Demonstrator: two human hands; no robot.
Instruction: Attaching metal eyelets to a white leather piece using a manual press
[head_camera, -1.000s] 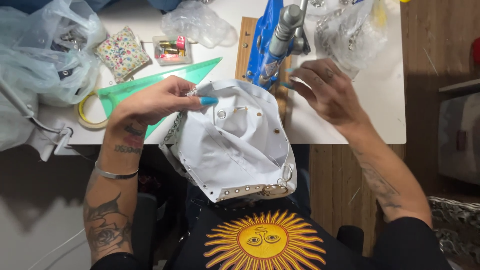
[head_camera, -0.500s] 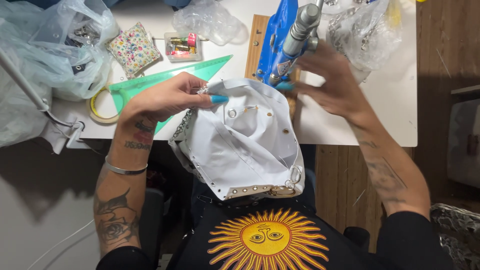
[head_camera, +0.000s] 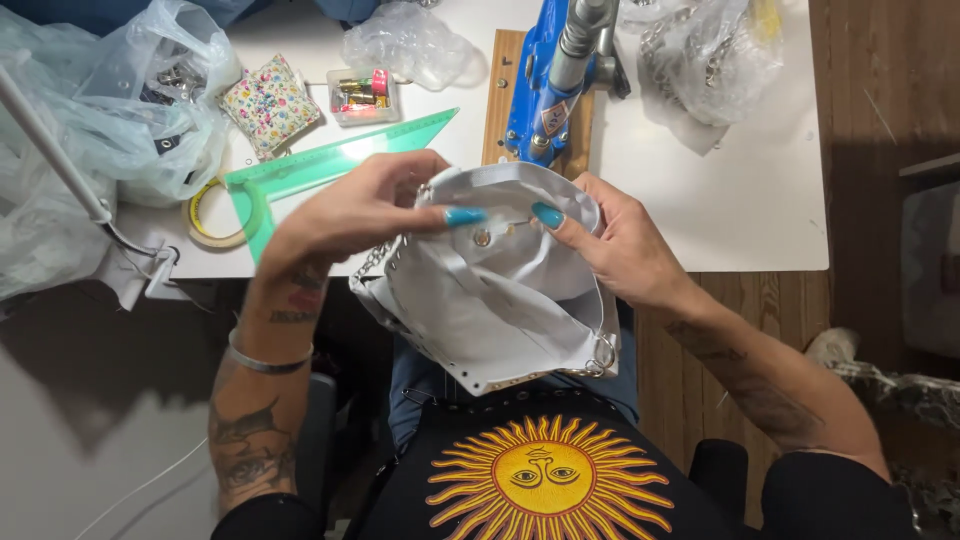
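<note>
A white fabric piece (head_camera: 500, 300) with metal studs, rings and a chain along its edges lies over my lap at the table's front edge. My left hand (head_camera: 360, 210) grips its upper left rim, thumb pressed inside near a small metal snap (head_camera: 482, 238). My right hand (head_camera: 620, 245) holds the upper right rim, thumb beside the same snap. Both thumbs have teal nails. Just behind the fabric stands a blue hand press (head_camera: 548, 80) on a wooden board.
On the white table (head_camera: 740, 210) lie a green triangle ruler (head_camera: 320, 165), a tape roll (head_camera: 215, 215), a floral pincushion (head_camera: 268, 103), a small clear box (head_camera: 362, 97) and clear plastic bags (head_camera: 110, 120) with metal parts (head_camera: 700, 55). A lamp arm (head_camera: 60, 160) crosses at left.
My right hand left the press handle and came down onto the fabric's right rim. The fabric has been pulled nearer and both hands now hold it open.
</note>
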